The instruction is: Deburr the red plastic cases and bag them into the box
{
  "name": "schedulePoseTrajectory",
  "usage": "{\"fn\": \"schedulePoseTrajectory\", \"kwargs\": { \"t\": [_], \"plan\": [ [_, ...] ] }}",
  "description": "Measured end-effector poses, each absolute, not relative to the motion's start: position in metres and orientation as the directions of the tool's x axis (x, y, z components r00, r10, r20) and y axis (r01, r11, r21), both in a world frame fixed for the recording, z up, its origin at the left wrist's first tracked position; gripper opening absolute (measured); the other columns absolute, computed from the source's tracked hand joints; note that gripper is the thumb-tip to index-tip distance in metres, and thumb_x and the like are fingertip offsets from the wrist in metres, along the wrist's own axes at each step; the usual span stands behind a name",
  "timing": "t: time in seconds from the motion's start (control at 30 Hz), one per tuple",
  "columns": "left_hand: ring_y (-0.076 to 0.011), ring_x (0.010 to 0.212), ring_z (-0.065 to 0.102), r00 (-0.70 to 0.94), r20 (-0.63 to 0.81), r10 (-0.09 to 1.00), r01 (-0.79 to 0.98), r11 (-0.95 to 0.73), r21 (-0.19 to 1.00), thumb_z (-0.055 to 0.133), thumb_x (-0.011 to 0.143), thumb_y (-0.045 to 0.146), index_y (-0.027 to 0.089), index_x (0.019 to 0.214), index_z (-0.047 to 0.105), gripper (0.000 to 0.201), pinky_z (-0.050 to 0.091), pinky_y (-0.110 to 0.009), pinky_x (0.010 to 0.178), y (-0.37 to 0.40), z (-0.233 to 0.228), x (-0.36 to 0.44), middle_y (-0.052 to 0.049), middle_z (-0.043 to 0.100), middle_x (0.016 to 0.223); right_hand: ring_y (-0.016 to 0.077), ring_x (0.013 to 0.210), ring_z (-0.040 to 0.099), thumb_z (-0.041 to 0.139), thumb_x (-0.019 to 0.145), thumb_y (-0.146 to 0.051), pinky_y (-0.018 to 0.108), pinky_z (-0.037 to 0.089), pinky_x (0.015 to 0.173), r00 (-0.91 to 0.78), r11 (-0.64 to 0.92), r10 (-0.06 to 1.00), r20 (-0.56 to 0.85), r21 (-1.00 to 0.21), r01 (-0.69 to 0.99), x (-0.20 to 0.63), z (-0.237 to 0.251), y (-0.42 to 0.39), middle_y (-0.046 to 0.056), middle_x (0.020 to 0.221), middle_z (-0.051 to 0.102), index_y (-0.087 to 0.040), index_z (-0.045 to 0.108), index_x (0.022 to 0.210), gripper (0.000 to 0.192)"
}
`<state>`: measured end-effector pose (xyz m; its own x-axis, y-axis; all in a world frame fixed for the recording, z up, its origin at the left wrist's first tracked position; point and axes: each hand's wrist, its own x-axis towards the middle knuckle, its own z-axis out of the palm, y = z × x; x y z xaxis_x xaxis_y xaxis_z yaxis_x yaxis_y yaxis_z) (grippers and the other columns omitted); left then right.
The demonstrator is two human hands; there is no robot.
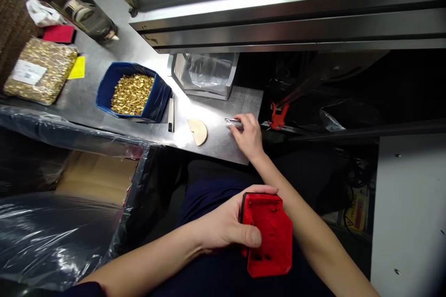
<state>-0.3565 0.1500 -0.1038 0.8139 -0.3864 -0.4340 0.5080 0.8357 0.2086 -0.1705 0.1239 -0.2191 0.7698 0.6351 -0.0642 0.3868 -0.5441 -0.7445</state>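
Observation:
My left hand (230, 222) is closed around a red plastic housing (273, 241) with a black edge. Its hollow inside faces me, with the thumb laid over the rim. Further off, at the bench, my right hand (249, 137) pinches a small, slim silver metal tool (232, 121) between thumb and fingers, at the bench surface. Most of that tool is covered by the fingers, so its kind is unclear. To its left on the metal bench (218, 141) lie a cream-coloured half-round piece (198, 132) and a white cutter-like tool (171, 113) with a dark end.
A blue bin (104, 90) holds many small brass-coloured parts. Behind sits a grey bin (228, 88) with clear plastic bags. A metal beam (278, 32) crosses above the bench. Left are a bottle (83, 11), a bag of brass parts (43, 69) and a plastic-lined box (144, 158).

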Motion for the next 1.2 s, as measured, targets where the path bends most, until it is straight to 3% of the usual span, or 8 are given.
{"fn": "schedulePoseTrajectory", "kwargs": {
  "t": [0.27,0.43,0.6,0.67,0.77,0.9,1.07,1.2],
  "plan": [
    [-0.0347,0.136,0.058,0.868,-0.360,-0.341,0.455,0.837,0.305,0.097,0.062,0.020,0.025,0.146,0.053,0.095,0.046,-0.049,0.113,0.162,-0.098,-0.361,-0.020,0.056,0.151,0.0282,0.121,0.055,0.068,0.092,-0.033,0.041,0.044,0.106,0.742,-0.534,0.669,-0.038,-0.719,0.444,-0.170,-0.212,0.112,0.016,0.133,0.054,-0.017,0.062,0.135,0.047],
    [-0.0350,0.137,0.058,0.870,-0.324,-0.372,0.475,0.810,0.345,0.092,0.068,0.016,0.025,0.146,0.053,0.088,0.046,-0.049,0.112,0.166,-0.103,-0.357,-0.020,0.058,0.150,0.0158,0.077,0.064,0.051,0.104,-0.035,0.029,0.055,0.072,0.842,-0.434,0.510,-0.177,-0.898,0.075,-0.200,-0.171,0.030,0.003,0.092,0.066,-0.021,0.067,0.118,0.026],
    [-0.0313,0.130,0.063,0.834,-0.374,-0.406,0.523,0.799,0.297,0.093,0.067,0.016,0.023,0.144,0.054,0.087,0.050,-0.040,0.106,0.163,-0.108,-0.349,-0.019,0.061,0.147,0.0200,0.094,0.065,0.056,0.100,-0.027,0.034,0.058,0.078,0.912,-0.372,0.404,-0.072,-0.924,0.092,-0.242,-0.123,-0.038,0.010,0.119,0.060,-0.022,0.067,0.114,0.019],
    [-0.0303,0.130,0.062,0.831,-0.417,-0.368,0.502,0.819,0.277,0.095,0.066,0.018,0.026,0.147,0.051,0.092,0.049,-0.040,0.106,0.160,-0.110,-0.345,-0.017,0.061,0.147,0.0219,0.094,0.064,0.053,0.102,-0.034,0.036,0.058,0.076,0.883,-0.346,0.469,0.032,-0.913,0.217,-0.257,-0.109,-0.051,0.010,0.112,0.061,-0.021,0.067,0.113,0.022],
    [-0.0298,0.128,0.062,0.840,-0.502,-0.207,0.402,0.858,0.320,0.094,0.071,0.036,0.030,0.153,0.042,0.097,0.045,-0.043,0.110,0.155,-0.114,-0.336,-0.015,0.062,0.144,0.0272,0.103,0.064,0.056,0.101,-0.050,0.043,0.054,0.087,0.687,-0.344,0.710,0.153,-0.776,0.528,-0.271,-0.097,-0.053,0.010,0.106,0.069,-0.022,0.070,0.116,0.035],
    [-0.0288,0.127,0.060,0.760,-0.646,-0.074,0.419,0.816,0.399,0.068,0.090,0.061,0.028,0.151,0.045,0.072,0.042,-0.044,0.112,0.153,-0.117,-0.324,-0.013,0.061,0.143,0.0244,0.105,0.068,0.060,0.099,-0.018,0.047,0.042,0.104,0.622,-0.433,0.772,0.131,-0.607,0.666,-0.274,-0.101,-0.041,0.001,0.103,0.079,-0.027,0.072,0.115,0.022],
    [-0.0252,0.143,0.046,0.741,-0.667,0.079,0.467,0.653,0.596,0.048,0.105,0.052,0.032,0.141,0.058,0.043,0.034,-0.037,0.118,0.158,-0.113,-0.317,-0.003,0.055,0.153,0.0210,0.086,0.068,0.061,0.099,-0.021,0.038,0.053,0.082,0.664,-0.226,0.748,0.003,-0.939,0.259,-0.263,-0.114,-0.034,0.004,0.087,0.073,-0.021,0.070,0.095,0.010],
    [-0.0257,0.122,0.062,0.770,-0.611,0.184,0.436,0.548,0.714,0.052,0.103,0.043,0.023,0.122,0.070,0.033,0.044,-0.035,0.106,0.161,-0.113,-0.316,-0.006,0.072,0.127,0.0194,0.081,0.066,0.063,0.099,-0.023,0.031,0.053,0.074,0.643,-0.139,0.755,-0.132,-0.989,-0.041,-0.264,-0.117,-0.031,0.005,0.087,0.070,-0.021,0.074,0.095,0.012]
  ]
}}
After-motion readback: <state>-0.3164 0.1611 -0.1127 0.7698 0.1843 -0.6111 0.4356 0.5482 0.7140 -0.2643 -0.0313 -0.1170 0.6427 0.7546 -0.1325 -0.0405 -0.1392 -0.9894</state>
